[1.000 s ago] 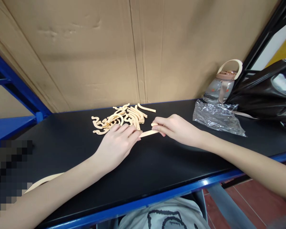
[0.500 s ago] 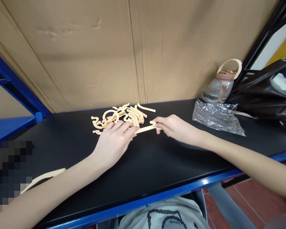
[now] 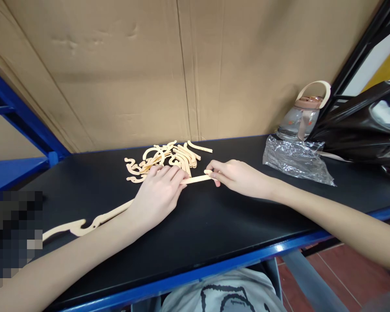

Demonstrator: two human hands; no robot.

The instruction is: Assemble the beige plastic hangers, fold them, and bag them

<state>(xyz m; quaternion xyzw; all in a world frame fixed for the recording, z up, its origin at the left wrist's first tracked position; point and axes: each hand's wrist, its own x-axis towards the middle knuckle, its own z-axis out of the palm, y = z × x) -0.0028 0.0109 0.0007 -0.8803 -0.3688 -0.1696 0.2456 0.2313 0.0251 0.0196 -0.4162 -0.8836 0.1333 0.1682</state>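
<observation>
A long thin cream plastic strip [image 3: 198,178] runs across the black shelf [image 3: 214,225], its left part with a notched end [image 3: 84,225] showing beside my left forearm. My left hand [image 3: 157,193] lies over its middle with the fingers curled down on it. My right hand [image 3: 237,175] pinches the strip's right end between thumb and fingers. Just behind both hands lies a pile of cream hooks and curved pieces [image 3: 164,160].
A crumpled clear plastic bag [image 3: 294,160], a clear water bottle with a cream handle [image 3: 300,115] and a black bag [image 3: 367,125] sit at the right. Cardboard [image 3: 182,69] backs the shelf. A blue frame [image 3: 16,117] stands at left, a blue edge in front.
The strip has slid to the right and turned, so more of its left, notched end shows beside my left forearm. Both hands stay on it near the pile.
</observation>
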